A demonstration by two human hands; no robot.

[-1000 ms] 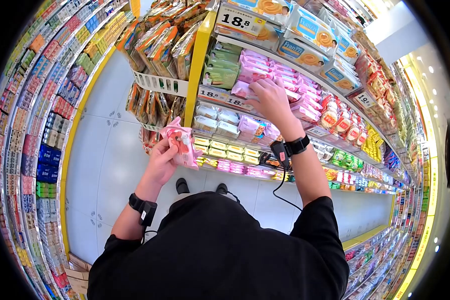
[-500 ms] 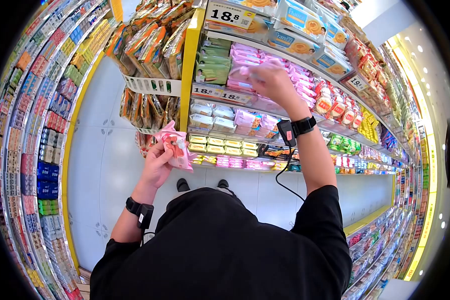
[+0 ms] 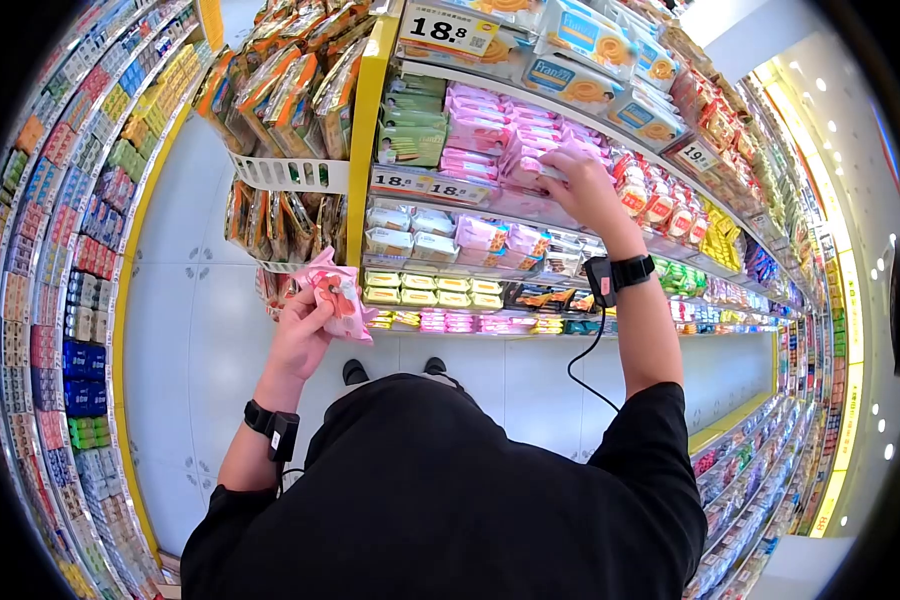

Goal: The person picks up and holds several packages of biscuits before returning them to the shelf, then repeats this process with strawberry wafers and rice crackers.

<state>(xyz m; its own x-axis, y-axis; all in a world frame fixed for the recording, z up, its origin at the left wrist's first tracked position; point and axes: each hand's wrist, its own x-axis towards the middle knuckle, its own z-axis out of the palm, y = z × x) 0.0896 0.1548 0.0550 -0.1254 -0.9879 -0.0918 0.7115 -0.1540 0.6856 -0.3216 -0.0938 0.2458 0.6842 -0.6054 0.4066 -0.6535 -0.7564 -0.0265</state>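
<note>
My left hand (image 3: 302,333) is closed round a pink snack packet (image 3: 338,303) with a red picture on it, held upright in front of the shelf's lower levels. Higher up, my right hand (image 3: 582,188) is in the row of pink packets, its fingers pinching the near end of one pink packet (image 3: 523,163). That packet lies against the others, and its far end blends into them. Green packets (image 3: 412,138) are stacked to the left of the pink ones. Round red-and-white packs (image 3: 660,205) sit just right of my right hand.
White baskets (image 3: 288,172) of brown-and-orange bags hang at the shelf's left end, beside a yellow post (image 3: 366,130). Price cards (image 3: 446,28) line the shelf edges. Another stocked shelf (image 3: 90,340) stands across the aisle at left. A black cable (image 3: 572,365) hangs from my right wrist.
My right hand has moved right and slightly down along the pink row, from above the left pink packets. The left hand still holds its packet. The view has shifted a little.
</note>
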